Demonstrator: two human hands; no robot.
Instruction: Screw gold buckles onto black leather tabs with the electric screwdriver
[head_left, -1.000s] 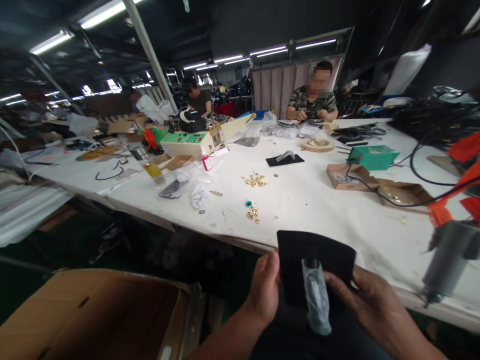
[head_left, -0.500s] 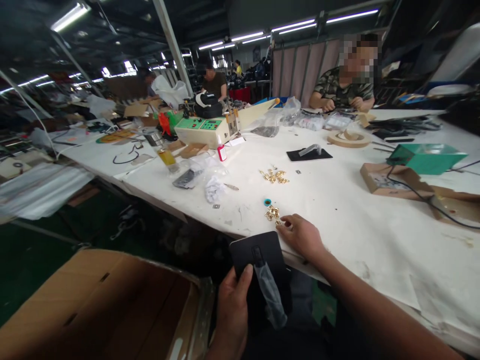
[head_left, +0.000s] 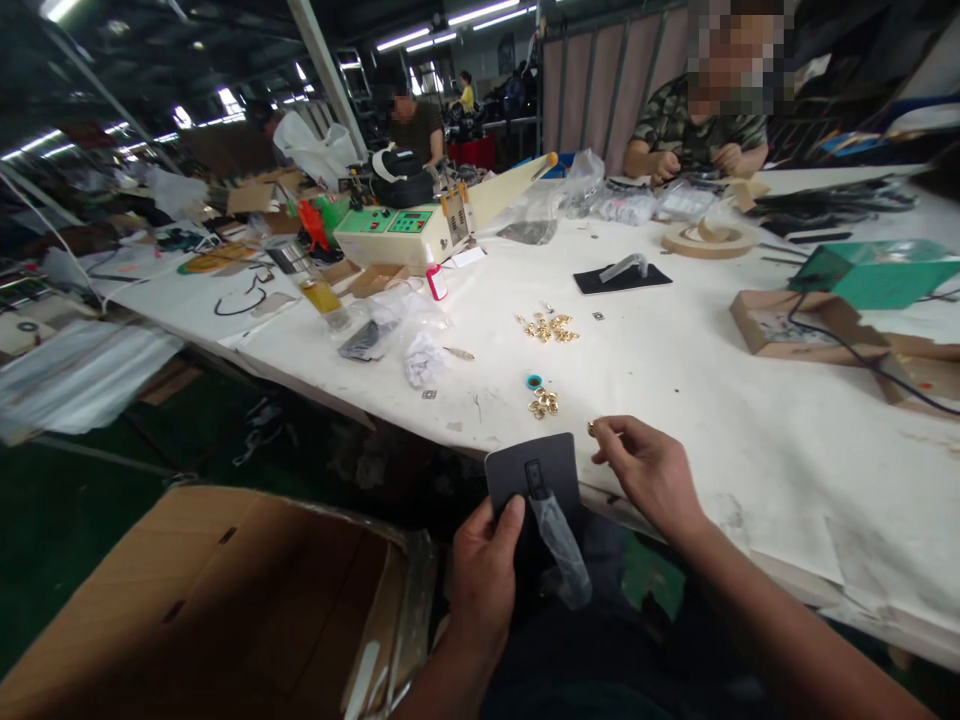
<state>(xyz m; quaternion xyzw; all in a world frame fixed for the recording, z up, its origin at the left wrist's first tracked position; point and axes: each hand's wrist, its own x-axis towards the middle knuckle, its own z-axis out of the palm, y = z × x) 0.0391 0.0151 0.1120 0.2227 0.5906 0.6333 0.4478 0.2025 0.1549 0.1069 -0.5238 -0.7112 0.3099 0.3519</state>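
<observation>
My left hand grips a black flat panel by its left edge, thumb on top. A strap wrapped in clear plastic is fixed to the panel and hangs toward me. Over the table's front edge, my right hand pinches a small gold metal piece between thumb and fingertips. Left of it lies a little group of gold rings, beside a small teal cup. Farther back is a pile of small gold fittings.
A second black panel lies farther back, near a tape roll. At left stand a red-and-white bottle and a cream machine. Cardboard trays and a green box are at right. A large carton sits below left. A person works opposite.
My right hand has drawn away from the gold rings to the right, carrying a small gold piece. The black panel has risen slightly in my left hand. The camera view has tilted down.
</observation>
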